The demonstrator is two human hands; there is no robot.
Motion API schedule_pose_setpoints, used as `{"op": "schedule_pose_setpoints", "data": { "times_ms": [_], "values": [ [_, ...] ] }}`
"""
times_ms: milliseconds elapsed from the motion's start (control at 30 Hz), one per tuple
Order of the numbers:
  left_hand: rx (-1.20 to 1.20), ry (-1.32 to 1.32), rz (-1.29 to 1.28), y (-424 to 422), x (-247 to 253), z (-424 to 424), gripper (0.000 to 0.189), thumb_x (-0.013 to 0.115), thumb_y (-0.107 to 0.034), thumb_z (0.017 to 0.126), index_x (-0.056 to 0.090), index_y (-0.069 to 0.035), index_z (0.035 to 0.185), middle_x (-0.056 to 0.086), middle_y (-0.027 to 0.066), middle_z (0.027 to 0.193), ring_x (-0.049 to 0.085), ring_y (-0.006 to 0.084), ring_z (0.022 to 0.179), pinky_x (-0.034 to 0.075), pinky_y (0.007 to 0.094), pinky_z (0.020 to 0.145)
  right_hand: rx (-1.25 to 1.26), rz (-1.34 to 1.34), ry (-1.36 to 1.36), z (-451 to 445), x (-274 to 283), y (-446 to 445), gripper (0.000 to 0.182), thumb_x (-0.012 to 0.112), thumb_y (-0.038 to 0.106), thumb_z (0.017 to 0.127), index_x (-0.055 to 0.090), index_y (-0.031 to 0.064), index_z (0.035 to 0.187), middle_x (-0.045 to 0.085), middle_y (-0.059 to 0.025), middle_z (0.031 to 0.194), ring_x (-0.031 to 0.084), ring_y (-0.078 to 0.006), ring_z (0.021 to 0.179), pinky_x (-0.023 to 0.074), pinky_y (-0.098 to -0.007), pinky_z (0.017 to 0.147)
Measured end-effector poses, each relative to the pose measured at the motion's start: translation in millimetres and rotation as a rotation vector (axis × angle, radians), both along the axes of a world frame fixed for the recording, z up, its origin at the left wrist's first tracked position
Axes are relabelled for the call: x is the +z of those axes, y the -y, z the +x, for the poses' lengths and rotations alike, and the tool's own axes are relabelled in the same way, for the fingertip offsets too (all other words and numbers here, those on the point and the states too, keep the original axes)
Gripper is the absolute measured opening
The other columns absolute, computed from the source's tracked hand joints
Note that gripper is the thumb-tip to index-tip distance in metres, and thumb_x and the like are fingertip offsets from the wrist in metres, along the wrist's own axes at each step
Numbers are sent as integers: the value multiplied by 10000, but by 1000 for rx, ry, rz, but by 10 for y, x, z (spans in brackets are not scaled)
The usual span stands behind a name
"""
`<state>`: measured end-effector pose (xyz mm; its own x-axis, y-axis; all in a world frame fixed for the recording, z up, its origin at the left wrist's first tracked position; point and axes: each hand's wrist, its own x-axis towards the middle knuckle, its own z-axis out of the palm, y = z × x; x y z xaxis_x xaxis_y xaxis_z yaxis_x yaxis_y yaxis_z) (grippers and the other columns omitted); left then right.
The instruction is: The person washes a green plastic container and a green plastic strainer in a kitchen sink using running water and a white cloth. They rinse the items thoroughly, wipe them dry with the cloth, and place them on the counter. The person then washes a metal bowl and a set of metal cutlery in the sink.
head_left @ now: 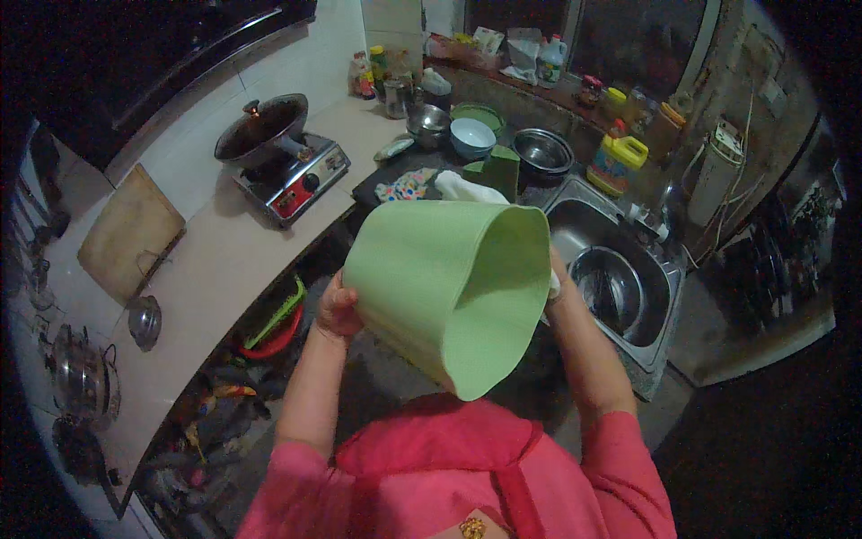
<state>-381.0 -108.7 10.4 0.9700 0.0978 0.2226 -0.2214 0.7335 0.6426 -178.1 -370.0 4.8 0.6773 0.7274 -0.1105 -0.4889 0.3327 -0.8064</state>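
Note:
A light green pliable mat or sleeve [411,263] is held up in front of my chest, bent into a tube shape. Its wide opening faces right and towards me; I cannot tell whether the far end is closed. My left hand [340,306] grips its lower left side, thumb on the outside. On the opposite side is my right hand [560,273], with its fingers hidden behind the green piece. A bit of white material [555,286] shows beside that hand. Behind the green piece, a white cloth [468,186] is partly visible.
A steel sink [656,330] holding a basin [606,290] lies right. Bowls [473,137], a spotted cloth [407,186] and a yellow jug [616,162] stand behind. Left are a wok [262,131] on a portable gas stove [296,182] and a cutting board [131,232].

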Motion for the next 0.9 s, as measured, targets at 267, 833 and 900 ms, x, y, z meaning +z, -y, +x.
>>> {"op": "schedule_pose_setpoints", "data": {
  "times_ms": [267,833,900],
  "values": [
    [-151,-21,408,175,431,25,616,752,-88,549,523,30,1109,604,65,1021,567,156,925,427,285,844,263,-424,425,82,894,334,500,529,397,836,498,45,1190,534,-93,1149,491,-177,1043,376,-311,894],
    [90,-77,721,666,418,244,713,738,-96,659,372,-35,1267,454,68,1231,460,186,1105,392,339,942,121,-440,2118,-808,1188,-66,502,579,317,765,453,146,1220,375,-162,1298,373,-351,1171,304,-457,981],
    [-50,-181,738,607,540,220,608,728,-57,650,458,-11,1193,550,59,1102,515,158,1017,407,317,905,-76,-506,1970,-593,1214,-46,453,567,315,785,485,126,1189,449,-179,1214,450,-361,1087,357,-432,937]
  ]
}}
